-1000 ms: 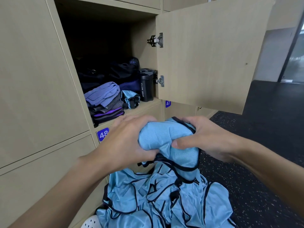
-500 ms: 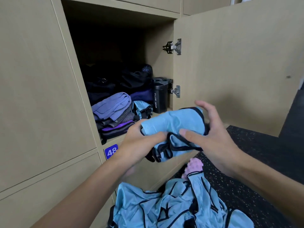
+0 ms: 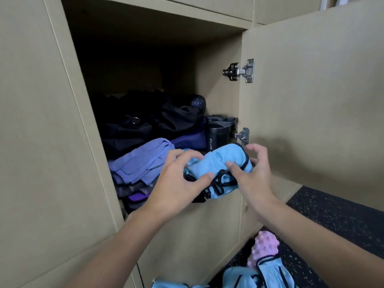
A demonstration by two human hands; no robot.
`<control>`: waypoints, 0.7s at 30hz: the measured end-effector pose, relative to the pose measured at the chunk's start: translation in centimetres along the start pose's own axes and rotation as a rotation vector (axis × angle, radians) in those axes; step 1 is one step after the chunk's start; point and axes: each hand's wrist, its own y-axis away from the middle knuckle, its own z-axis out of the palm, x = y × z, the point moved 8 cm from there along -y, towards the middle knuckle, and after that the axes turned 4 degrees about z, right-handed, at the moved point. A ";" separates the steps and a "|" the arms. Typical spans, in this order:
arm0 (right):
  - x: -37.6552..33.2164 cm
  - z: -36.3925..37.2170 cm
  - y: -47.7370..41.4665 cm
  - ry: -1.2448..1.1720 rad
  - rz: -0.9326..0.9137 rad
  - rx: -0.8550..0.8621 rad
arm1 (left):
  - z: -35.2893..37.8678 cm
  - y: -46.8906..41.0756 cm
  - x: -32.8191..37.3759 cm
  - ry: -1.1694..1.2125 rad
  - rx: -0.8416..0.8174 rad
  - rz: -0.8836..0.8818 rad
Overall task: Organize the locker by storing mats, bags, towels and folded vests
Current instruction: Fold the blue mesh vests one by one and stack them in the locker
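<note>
Head view looks into an open locker [image 3: 145, 48] whose door [image 3: 311, 100] is swung out at 3 o'clock, hung on two metal hinges [image 3: 241, 70]. Both hands meet at the front edge of the locker shelf, just below the centre, with a folded vest [image 3: 216, 165] of light blue cloth and black trim between them. The left hand [image 3: 178, 188] grips the vest's left end, fingers curled over the top and thumb tucked under the front fold. The right hand [image 3: 253, 181] holds the right end, its thumb pressed on the front face and its fingers curled round the far side, though the index finger looks lifted off the cloth. The vest sits at the locker mouth, touching the shelf's front lip, with loose black straps hanging from its lower edge. At 9 o'clock of the vest lies a stack of folded purple towels [image 3: 141, 161]; at 12 o'clock of it stands a black bottle [image 3: 216, 138] against the right wall. Dark bags [image 3: 133, 129] fill the back of the locker at 11 o'clock. At 6 o'clock of the frame, on the speckled dark floor [image 3: 332, 215], lies a heap of unfolded blue vests [image 3: 270, 273] with a pink knobbed roller [image 3: 265, 246] touching its upper edge.
</note>
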 end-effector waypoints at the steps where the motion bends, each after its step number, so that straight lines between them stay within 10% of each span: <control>1: 0.4 0.8 -1.0 0.010 -0.011 -0.007 | -0.5 -0.8 -0.7 -0.051 0.040 0.013; 6: 1.7 5.2 -6.4 0.046 -0.071 -0.015 | -3.0 -4.8 -2.3 -0.650 0.225 0.191; 21: 6.0 12.9 -9.5 0.852 -0.406 0.011 | -1.1 -9.2 -10.4 -1.143 0.050 0.066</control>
